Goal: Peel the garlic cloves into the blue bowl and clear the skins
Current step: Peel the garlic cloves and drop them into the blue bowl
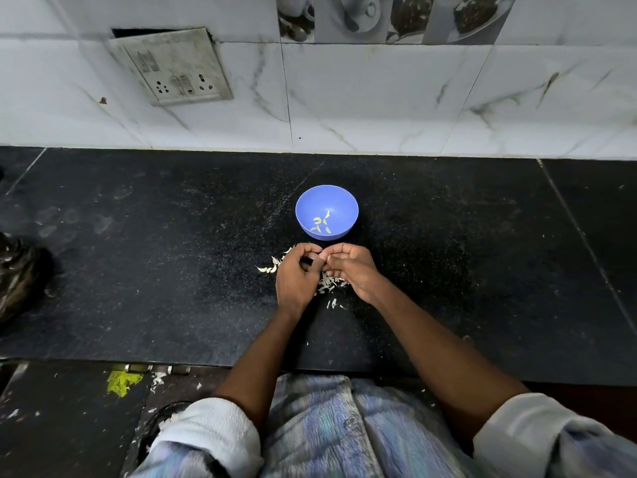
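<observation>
With both hands meeting just below frame centre, I judge the peeling step is under way: my left hand [297,276] and right hand [351,270] have their fingers curled in and their tips pressed together over something small, most likely a clove, though the clove itself is hidden and I cannot tell how much skin is on it. Next I'd need a thumbnail pull to strip the skin, then a short reach up-frame to drop the clove in the bowl [344,201], which sits on the counter [155,270] just above the hands, near but not touching them

By my count: one bowl, with about five peeled cloves [321,224] lying at its bottom; two hands. Skins [329,284] lie scattered under and beside the hands, too many and too small to count. Clearing them is not yet begun, by my reading
</observation>
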Tool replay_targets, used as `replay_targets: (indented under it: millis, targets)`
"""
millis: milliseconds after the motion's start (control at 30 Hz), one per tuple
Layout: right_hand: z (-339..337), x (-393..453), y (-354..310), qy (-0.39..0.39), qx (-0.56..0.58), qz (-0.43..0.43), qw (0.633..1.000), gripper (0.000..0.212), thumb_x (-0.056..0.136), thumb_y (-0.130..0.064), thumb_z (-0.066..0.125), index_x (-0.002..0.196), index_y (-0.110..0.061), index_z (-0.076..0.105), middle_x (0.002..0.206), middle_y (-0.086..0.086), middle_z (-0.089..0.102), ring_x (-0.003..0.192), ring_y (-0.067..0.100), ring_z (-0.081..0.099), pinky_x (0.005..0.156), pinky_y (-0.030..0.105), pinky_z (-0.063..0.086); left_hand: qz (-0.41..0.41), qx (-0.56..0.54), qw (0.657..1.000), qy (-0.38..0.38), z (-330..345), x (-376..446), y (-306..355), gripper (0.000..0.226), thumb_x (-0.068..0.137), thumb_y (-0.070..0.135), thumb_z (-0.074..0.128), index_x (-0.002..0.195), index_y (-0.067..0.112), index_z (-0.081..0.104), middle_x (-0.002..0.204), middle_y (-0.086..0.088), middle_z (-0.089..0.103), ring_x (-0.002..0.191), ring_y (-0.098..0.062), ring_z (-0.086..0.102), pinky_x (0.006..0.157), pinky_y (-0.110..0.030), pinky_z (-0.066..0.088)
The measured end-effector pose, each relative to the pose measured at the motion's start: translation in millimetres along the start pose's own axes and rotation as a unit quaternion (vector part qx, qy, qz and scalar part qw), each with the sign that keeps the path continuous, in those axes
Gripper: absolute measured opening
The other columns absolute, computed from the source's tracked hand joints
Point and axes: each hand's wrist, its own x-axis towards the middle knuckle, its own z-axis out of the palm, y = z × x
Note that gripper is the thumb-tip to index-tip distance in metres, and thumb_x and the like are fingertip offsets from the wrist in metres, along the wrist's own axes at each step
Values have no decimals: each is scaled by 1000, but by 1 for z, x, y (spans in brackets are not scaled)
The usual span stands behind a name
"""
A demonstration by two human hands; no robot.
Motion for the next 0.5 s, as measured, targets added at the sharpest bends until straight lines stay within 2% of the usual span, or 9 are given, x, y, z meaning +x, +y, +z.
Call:
replay_targets:
  millis: [100,200,333,500]
  targets:
    - [-1,-3,-3,-3,19,-8,1000,11,90,2,73,101,2,71,92,17,76,81,22,74,75,27,60,5,-15,1000,16,0,0,1,9,95,23,76,101,29,78,96,17,76,77,-4,69,70,-20,54]
    - [-4,-3,-6,-1,44,-7,999,16,89,3,75,104,5,70,98,24,76,88,28,77,81,30,62,12,-37,999,27,-1,2,-3,11,95,15,76,101,23,81,97,13,77,82,-9,72,76,-29,60]
    - [-6,0,-8,7,41,6,999,19,88,8,72,106,9,70,105,25,75,101,35,75,91,37,61,6,-43,999,21,-1,2,-3,9,91,19,81,96,27,80,95,13,77,71,-10,69,68,-32,58]
    - [-5,-5,-13,5,5,5,1000,23,88,8,72,110,13,68,104,25,76,99,34,76,91,37,62,18,-15,1000,11,-3,2,-3,7,90,25,82,91,29,76,93,15,75,70,-11,67,68,-33,58]
